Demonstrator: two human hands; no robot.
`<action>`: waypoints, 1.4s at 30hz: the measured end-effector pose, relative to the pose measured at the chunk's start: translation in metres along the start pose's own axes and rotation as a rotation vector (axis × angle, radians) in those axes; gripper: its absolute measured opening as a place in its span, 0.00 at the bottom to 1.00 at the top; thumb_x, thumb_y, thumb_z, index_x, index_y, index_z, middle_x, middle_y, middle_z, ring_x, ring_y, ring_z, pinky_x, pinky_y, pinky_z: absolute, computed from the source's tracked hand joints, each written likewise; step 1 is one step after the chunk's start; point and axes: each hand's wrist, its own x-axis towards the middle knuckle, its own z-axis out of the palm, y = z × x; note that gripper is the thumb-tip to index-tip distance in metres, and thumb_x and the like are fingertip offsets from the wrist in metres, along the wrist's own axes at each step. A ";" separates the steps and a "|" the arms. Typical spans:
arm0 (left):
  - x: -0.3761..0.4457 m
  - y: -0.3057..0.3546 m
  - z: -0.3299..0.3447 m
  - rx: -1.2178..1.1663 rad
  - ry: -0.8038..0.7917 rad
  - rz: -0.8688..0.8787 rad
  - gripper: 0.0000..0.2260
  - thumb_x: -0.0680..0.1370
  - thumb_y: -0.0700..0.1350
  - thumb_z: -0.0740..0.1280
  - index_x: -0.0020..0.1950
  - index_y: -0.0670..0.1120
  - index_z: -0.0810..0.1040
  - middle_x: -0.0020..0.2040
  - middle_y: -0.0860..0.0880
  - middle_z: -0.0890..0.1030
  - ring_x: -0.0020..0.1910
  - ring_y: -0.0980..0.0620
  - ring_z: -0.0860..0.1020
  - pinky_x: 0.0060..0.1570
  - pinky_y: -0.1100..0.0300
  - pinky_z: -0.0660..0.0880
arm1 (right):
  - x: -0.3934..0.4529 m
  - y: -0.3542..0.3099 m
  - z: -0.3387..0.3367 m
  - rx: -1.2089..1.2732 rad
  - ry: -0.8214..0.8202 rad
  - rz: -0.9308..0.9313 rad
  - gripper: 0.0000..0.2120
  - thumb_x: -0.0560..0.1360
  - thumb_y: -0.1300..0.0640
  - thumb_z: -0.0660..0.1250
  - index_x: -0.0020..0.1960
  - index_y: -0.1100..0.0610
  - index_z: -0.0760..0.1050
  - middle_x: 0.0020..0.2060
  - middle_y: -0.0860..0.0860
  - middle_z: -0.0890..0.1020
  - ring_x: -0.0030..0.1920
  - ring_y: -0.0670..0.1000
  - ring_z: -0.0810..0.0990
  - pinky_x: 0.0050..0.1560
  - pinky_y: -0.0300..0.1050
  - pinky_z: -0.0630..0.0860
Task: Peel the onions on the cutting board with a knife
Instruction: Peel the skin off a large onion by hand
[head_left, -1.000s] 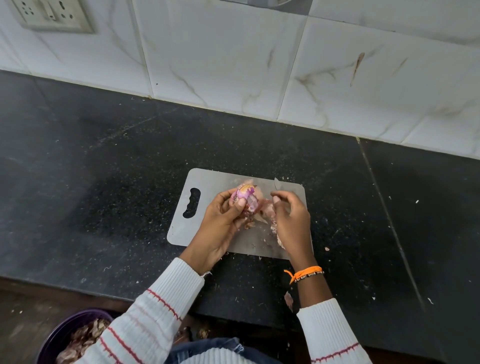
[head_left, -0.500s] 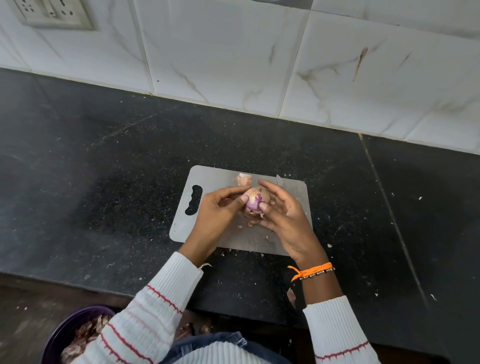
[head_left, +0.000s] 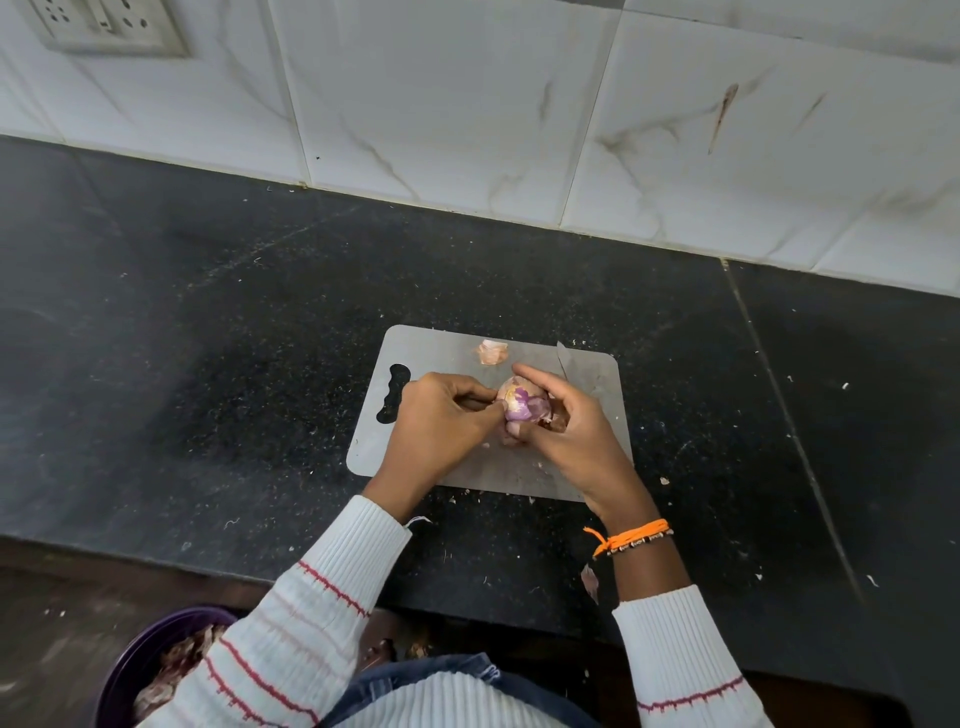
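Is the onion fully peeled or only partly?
Partly peeled: the onion shows bare purple flesh, with papery skin clinging beside the right hand; the left hand pinches it.

Black speckled stone counter (head_left: 208, 312); white marbled wall tiles (head_left: 441, 104); socket plate (head_left: 111, 26) upper left.

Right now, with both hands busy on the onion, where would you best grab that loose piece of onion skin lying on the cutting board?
Pinch the onion skin at its curled, raised upper edge, coming from above on the cutting board's far side; it looks thin and cupped, and the hands crowd its near side.
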 end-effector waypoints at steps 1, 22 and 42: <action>0.000 -0.001 0.000 0.004 -0.004 -0.013 0.04 0.70 0.39 0.74 0.44 0.43 0.85 0.33 0.54 0.81 0.27 0.65 0.77 0.34 0.69 0.76 | 0.001 0.002 0.001 -0.041 0.015 -0.015 0.29 0.69 0.68 0.72 0.66 0.50 0.72 0.59 0.50 0.78 0.57 0.46 0.79 0.59 0.43 0.76; 0.001 -0.009 -0.002 -0.473 0.041 -0.299 0.06 0.73 0.33 0.68 0.39 0.42 0.81 0.34 0.45 0.82 0.31 0.53 0.80 0.37 0.60 0.79 | -0.003 0.005 0.009 0.074 -0.009 -0.045 0.27 0.71 0.70 0.69 0.65 0.48 0.72 0.63 0.48 0.76 0.60 0.46 0.77 0.59 0.39 0.74; 0.006 -0.015 0.013 -0.459 0.037 -0.250 0.09 0.77 0.32 0.63 0.47 0.43 0.81 0.42 0.49 0.81 0.36 0.60 0.77 0.33 0.72 0.72 | -0.007 0.015 0.004 0.707 -0.041 0.151 0.21 0.66 0.64 0.70 0.58 0.59 0.72 0.55 0.59 0.78 0.57 0.56 0.77 0.60 0.49 0.75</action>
